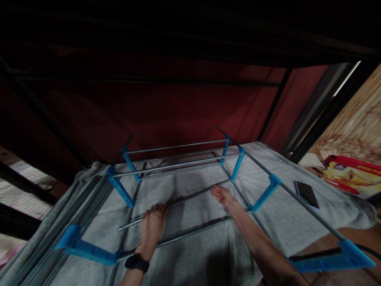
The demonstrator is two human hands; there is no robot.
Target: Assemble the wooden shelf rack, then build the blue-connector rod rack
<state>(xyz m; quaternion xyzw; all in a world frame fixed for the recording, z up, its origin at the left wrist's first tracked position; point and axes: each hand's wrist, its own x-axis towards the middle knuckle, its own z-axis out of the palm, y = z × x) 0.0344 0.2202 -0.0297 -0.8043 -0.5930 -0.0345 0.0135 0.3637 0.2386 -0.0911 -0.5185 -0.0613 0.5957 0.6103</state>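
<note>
A thin grey metal rod (190, 196) slants across the middle of a rack frame made of metal tubes and blue plastic brackets. My left hand (153, 226), with a dark band at the wrist, is closed over the rod toward its left. Its left end juts out free, below a left blue bracket (120, 191). My right hand (222, 195) has its fingers on the rod near its right end, which meets the foot of a right blue bracket (237, 165). In front of it, another crossbar (193, 231) spans between the nearer brackets.
The rack lies on a grey blanket (268, 159). Several loose tubes (80, 210) lie along the left side. A phone (307, 194) rests at the right, with a red and yellow package (351, 174) beyond. Dark metal bars surround the space, with red cloth (178, 111) behind.
</note>
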